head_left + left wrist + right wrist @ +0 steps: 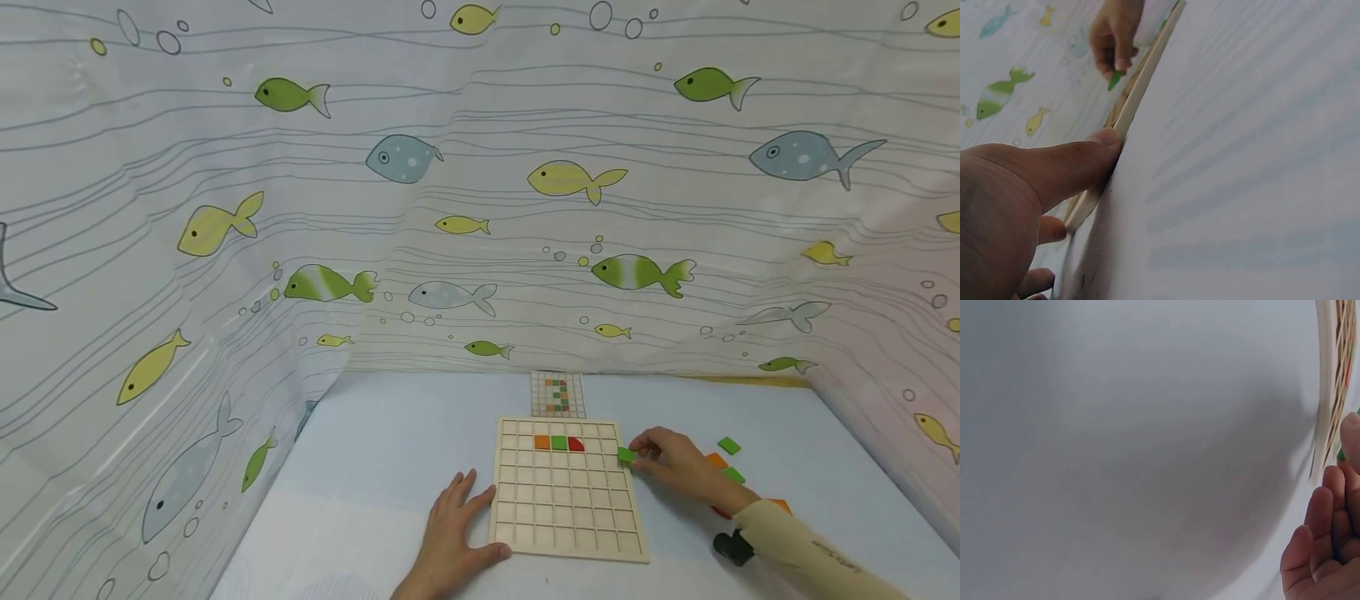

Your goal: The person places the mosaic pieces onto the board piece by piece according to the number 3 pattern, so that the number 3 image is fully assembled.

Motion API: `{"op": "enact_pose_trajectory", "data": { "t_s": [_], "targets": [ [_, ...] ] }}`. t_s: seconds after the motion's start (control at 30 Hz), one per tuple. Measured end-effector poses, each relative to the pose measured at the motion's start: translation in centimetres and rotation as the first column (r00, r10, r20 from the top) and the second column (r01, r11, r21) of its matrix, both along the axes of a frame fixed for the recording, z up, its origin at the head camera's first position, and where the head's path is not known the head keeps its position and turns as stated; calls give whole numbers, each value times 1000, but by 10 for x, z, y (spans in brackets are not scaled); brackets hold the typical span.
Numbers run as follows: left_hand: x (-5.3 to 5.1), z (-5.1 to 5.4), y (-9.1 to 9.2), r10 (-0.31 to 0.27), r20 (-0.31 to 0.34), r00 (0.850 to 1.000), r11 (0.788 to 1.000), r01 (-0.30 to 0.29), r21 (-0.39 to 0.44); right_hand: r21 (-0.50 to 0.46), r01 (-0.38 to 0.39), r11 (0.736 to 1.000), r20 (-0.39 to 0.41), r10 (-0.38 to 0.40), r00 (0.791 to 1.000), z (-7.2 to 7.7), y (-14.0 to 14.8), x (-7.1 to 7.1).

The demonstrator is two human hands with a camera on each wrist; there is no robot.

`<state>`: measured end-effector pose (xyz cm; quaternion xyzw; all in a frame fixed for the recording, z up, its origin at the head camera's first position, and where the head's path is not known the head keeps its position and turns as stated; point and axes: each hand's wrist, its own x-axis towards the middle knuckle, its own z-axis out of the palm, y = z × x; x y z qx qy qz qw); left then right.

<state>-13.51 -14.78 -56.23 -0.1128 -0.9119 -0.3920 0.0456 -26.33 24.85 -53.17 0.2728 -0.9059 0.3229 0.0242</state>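
Note:
A pale wooden grid board (562, 500) lies on the table. Near its top sit an orange square tile (542, 442), a green square tile (558, 443) and a red rounded tile (575, 444) in a row. My right hand (678, 467) pinches another green tile (626, 456) between thumb and fingertips, over the board's right edge. My left hand (453, 533) rests at the board's lower left corner. In the left wrist view its thumb (1107, 137) touches the board's edge (1147, 81). The right wrist view shows the curled fingers (1319, 519) beside the board.
Behind the board lies a pattern card (557, 394) printed with a grid and coloured cells. Loose green, orange and red tiles (729, 446) lie to the right, partly hidden by the right forearm. A small black object (733, 548) is beside the sleeve. A fish-print curtain (480, 192) surrounds the table.

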Motion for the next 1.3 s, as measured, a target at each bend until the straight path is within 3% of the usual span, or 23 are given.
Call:
{"op": "enact_pose_trajectory", "data": {
  "t_s": [0.3, 0.6, 0.87, 1.3],
  "targets": [
    [1, 1, 0, -1, 24, 1000, 1000, 1, -4, 44, 84, 995, 51, -87, 995, -1, -26, -5],
    [0, 0, 0, -1, 13, 1000, 1000, 1, -3, 45, 46, 998, 52, -49, 997, 4, -45, -9],
    [0, -1, 0, 0, 14, 1000, 1000, 0, -2, 61, 54, 997, 98, -60, 993, 7, -60, -11],
    [0, 0, 0, 2, 2, 1000, 1000, -2, -5, 55, -17, 998, 120, 10, 993, 1, -72, -12]
  ]
}}
